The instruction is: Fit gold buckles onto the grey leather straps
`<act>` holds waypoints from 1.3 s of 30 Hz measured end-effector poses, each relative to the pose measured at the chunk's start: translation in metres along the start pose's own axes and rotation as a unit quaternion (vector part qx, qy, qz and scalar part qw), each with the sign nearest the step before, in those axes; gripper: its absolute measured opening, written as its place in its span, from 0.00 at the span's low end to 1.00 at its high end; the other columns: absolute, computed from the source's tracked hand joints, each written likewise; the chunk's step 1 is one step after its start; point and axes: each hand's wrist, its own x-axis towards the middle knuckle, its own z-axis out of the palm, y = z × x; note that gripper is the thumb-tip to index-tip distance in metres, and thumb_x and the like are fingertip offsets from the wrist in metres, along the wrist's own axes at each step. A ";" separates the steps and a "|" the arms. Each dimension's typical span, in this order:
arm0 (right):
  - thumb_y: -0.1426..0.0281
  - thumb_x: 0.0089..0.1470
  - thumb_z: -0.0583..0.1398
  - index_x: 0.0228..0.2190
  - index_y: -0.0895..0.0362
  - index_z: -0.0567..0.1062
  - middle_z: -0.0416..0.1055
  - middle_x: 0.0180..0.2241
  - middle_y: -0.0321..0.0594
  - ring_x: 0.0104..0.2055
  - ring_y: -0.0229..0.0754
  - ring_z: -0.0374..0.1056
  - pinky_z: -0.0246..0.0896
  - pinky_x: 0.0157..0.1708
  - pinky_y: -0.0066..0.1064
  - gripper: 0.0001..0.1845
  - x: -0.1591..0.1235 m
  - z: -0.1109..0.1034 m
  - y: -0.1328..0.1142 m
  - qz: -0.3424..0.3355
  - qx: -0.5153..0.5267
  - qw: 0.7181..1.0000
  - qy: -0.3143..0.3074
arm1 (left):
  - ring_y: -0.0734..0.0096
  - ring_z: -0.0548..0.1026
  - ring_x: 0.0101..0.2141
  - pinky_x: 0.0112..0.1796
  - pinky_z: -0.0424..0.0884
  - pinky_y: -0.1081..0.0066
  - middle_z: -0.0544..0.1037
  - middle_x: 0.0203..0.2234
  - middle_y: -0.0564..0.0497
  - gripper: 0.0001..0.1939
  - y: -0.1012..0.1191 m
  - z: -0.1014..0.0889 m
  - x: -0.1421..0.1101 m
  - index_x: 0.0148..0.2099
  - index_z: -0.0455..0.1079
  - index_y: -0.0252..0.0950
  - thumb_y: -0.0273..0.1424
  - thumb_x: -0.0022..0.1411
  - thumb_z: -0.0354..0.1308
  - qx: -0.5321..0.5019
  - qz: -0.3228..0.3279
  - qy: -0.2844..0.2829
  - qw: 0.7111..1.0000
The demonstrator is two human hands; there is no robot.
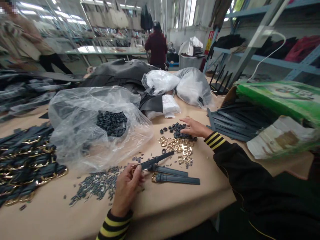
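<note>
My left hand (128,185) is closed on a dark strap (156,160) near its gold buckle end; the strap's free end points up to the right. Below it on the table lie two more dark buckled straps (178,179), side by side. My right hand (195,127) reaches over a small pile of black loops (177,129), fingers stretched out and apart. Nothing shows in its grasp, though the fingertips may touch the loops. Gold buckles (181,146) lie in a heap just in front of the loops. Small dark, metal-edged pieces (100,181) are scattered left of my left hand.
A clear plastic bag (75,123) with more black loops lies at left, beside stacked buckled straps (27,160). At right, loose dark strips (232,116) spill from a green box (280,96). White plastic bags (162,81) sit farther back. Two people are in the background.
</note>
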 end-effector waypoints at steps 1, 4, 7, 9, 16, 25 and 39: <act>0.68 0.46 0.61 0.50 0.64 0.65 0.63 0.49 0.54 0.47 0.47 0.64 0.60 0.44 0.34 0.28 -0.006 -0.005 -0.001 0.007 0.000 1.000 0.012 | 0.75 0.68 0.18 0.21 0.65 0.75 0.69 0.16 0.56 0.11 0.002 0.000 -0.005 0.28 0.63 0.36 0.38 0.57 0.51 -0.009 0.000 0.004 1.000; 0.71 0.52 0.56 0.42 0.64 0.71 0.71 0.40 0.50 0.37 0.42 0.69 0.63 0.37 0.31 0.15 -0.027 -0.008 -0.014 0.014 0.009 0.999 0.028 | 0.77 0.66 0.18 0.21 0.64 0.77 0.68 0.15 0.57 0.11 0.007 0.003 -0.025 0.27 0.63 0.36 0.37 0.57 0.51 -0.047 0.001 0.003 0.999; 0.74 0.52 0.56 0.34 0.60 0.75 0.74 0.32 0.40 0.33 0.37 0.69 0.61 0.35 0.26 0.09 -0.041 0.008 -0.040 -0.052 0.012 0.998 -0.018 | 0.78 0.65 0.16 0.18 0.61 0.78 0.68 0.14 0.57 0.12 0.006 0.012 -0.044 0.28 0.62 0.36 0.38 0.58 0.51 -0.094 -0.027 -0.009 0.995; 0.75 0.53 0.54 0.33 0.59 0.75 0.74 0.30 0.38 0.32 0.35 0.69 0.60 0.35 0.24 0.09 -0.044 0.025 -0.058 -0.098 -0.013 0.994 -0.053 | 0.79 0.64 0.16 0.17 0.60 0.78 0.68 0.14 0.57 0.12 0.002 0.018 -0.053 0.29 0.62 0.35 0.39 0.57 0.52 -0.119 -0.052 -0.016 0.991; 0.78 0.47 0.58 0.30 0.62 0.75 0.70 0.34 0.48 0.37 0.43 0.67 0.57 0.35 0.29 0.06 -0.032 0.068 -0.080 -0.133 -0.068 0.983 -0.103 | 0.81 0.65 0.16 0.17 0.61 0.80 0.67 0.16 0.58 0.12 -0.009 0.026 -0.066 0.29 0.61 0.34 0.38 0.56 0.54 -0.205 -0.079 0.004 0.976; 0.73 0.52 0.56 0.30 0.61 0.71 0.68 0.30 0.40 0.31 0.35 0.65 0.59 0.34 0.27 0.05 -0.064 0.030 -0.104 -0.122 0.102 0.985 -0.071 | 0.82 0.65 0.17 0.18 0.61 0.80 0.67 0.16 0.58 0.10 -0.007 0.034 -0.064 0.31 0.61 0.34 0.36 0.58 0.53 -0.238 -0.068 0.022 0.969; 0.60 0.53 0.54 0.30 0.61 0.69 0.70 0.26 0.38 0.24 0.33 0.68 0.66 0.20 0.22 0.15 -0.143 0.066 -0.117 0.106 0.519 0.841 -0.115 | 0.80 0.66 0.18 0.22 0.63 0.78 0.67 0.17 0.58 0.11 0.002 0.051 -0.070 0.29 0.61 0.35 0.37 0.60 0.50 -0.147 -0.019 0.023 0.989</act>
